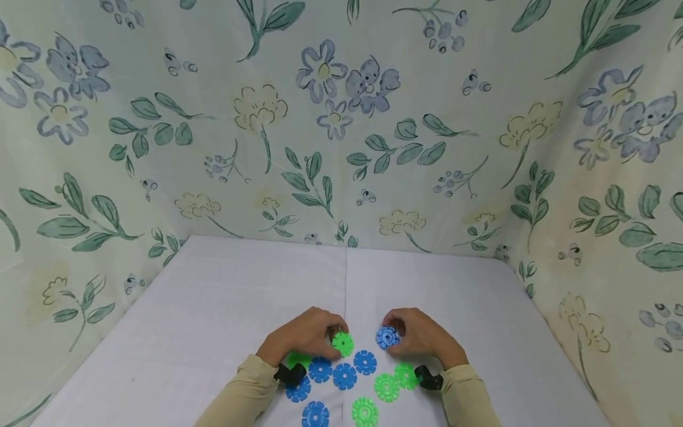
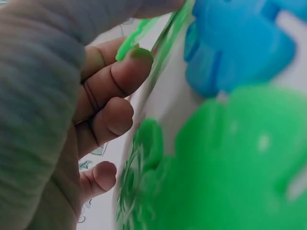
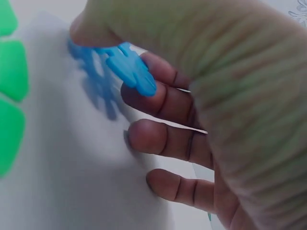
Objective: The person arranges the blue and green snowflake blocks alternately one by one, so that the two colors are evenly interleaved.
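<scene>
Within the pinch of the left hand (image 1: 300, 335) was a green disc (image 1: 347, 347), and within that of the right hand (image 1: 425, 338) a blue disc (image 1: 388, 337); both looked light, stiff and slightly slick, likely best gripped by the notched rim.

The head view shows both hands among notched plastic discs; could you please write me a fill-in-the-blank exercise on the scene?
1. The left hand pinches a notched disc coloured ____.
2. The right hand pinches a notched disc coloured ____.
3. The right wrist camera is ____.
4. The two loose discs nearest that camera are ____.

Missing words: green; blue; black; green.
</scene>
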`<action>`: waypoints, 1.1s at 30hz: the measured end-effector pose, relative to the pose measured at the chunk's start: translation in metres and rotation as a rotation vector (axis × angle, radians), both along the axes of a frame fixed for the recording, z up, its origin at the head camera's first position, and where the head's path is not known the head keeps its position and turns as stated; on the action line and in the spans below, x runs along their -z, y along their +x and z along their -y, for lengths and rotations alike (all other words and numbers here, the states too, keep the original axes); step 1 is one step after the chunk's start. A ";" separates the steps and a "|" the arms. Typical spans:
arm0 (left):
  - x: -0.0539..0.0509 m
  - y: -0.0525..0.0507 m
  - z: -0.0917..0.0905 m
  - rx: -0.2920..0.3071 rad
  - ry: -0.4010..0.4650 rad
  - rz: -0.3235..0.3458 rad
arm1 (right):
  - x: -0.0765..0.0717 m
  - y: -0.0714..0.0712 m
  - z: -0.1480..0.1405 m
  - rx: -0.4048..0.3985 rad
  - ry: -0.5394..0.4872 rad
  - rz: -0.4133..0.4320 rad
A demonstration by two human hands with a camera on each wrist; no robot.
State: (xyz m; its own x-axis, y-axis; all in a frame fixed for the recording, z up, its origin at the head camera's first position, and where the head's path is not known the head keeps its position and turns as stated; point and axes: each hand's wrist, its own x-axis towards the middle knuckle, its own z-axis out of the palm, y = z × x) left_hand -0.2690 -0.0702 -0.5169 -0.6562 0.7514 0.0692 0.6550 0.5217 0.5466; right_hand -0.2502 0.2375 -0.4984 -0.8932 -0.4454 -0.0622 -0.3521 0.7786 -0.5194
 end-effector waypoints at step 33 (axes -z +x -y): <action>-0.010 -0.020 0.048 -0.260 0.295 -0.268 | -0.033 -0.015 0.039 0.184 0.021 -0.448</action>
